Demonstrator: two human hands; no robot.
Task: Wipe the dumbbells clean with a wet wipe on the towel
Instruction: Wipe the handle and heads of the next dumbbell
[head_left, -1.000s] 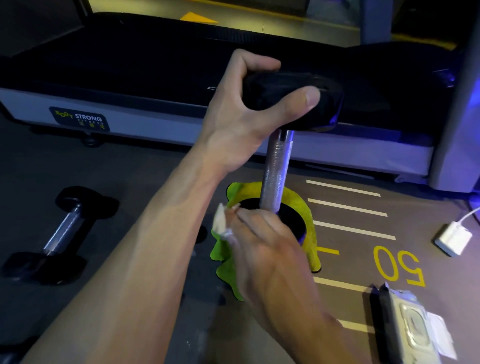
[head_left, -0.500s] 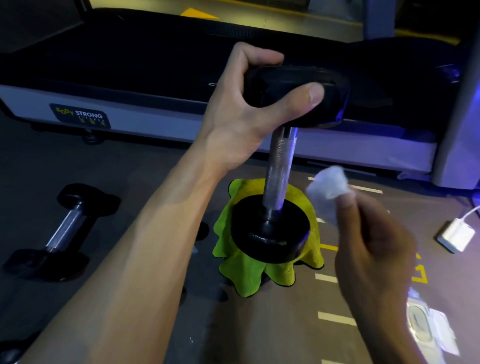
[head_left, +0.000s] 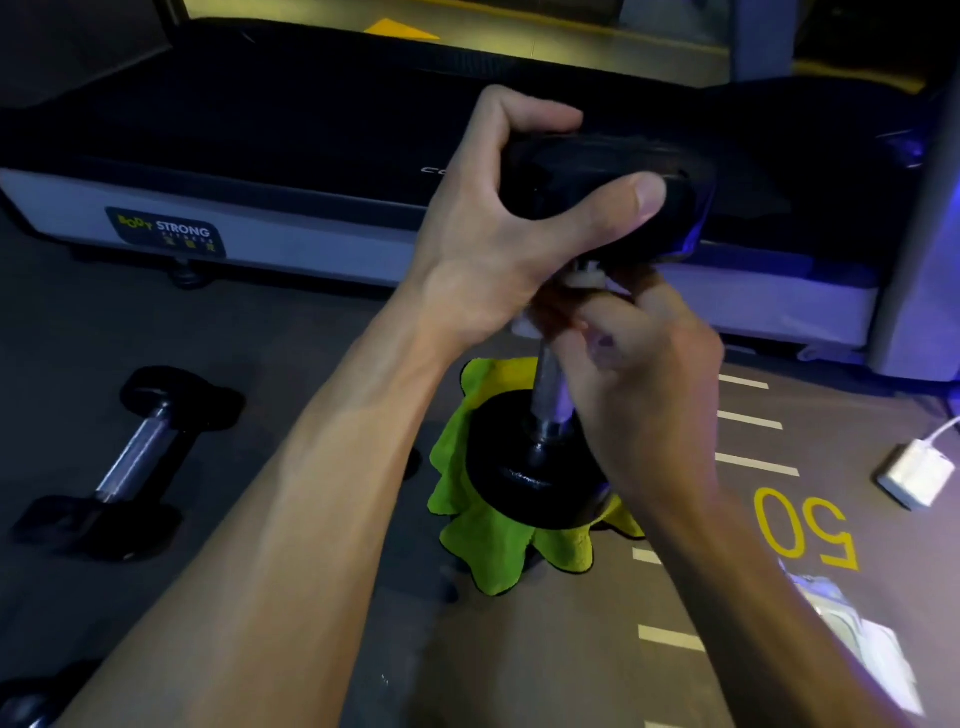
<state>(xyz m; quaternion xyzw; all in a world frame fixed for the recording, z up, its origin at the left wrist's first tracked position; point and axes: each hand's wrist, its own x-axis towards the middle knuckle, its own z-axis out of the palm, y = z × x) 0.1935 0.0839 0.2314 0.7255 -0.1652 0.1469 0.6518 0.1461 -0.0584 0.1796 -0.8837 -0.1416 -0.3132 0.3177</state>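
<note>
A black dumbbell (head_left: 524, 467) stands on end on a green towel (head_left: 498, 551) on the floor. My left hand (head_left: 498, 234) grips its upper head from the left, thumb across the front. My right hand (head_left: 639, 364) is wrapped around the top of the metal handle (head_left: 548, 384), just under the upper head, holding a white wet wipe (head_left: 587, 278) against it. Most of the wipe is hidden by my fingers.
A second dumbbell (head_left: 130, 457) lies on the floor at left; part of another (head_left: 26, 701) shows at the bottom left corner. A treadmill (head_left: 311, 218) runs across the back. A wipe packet (head_left: 857, 639) lies at lower right, a white charger (head_left: 914, 473) at right.
My right hand, which was held off to the right with the wipe, has moved in and closed around the top of the handle. My left hand keeps its grip on the upper head.
</note>
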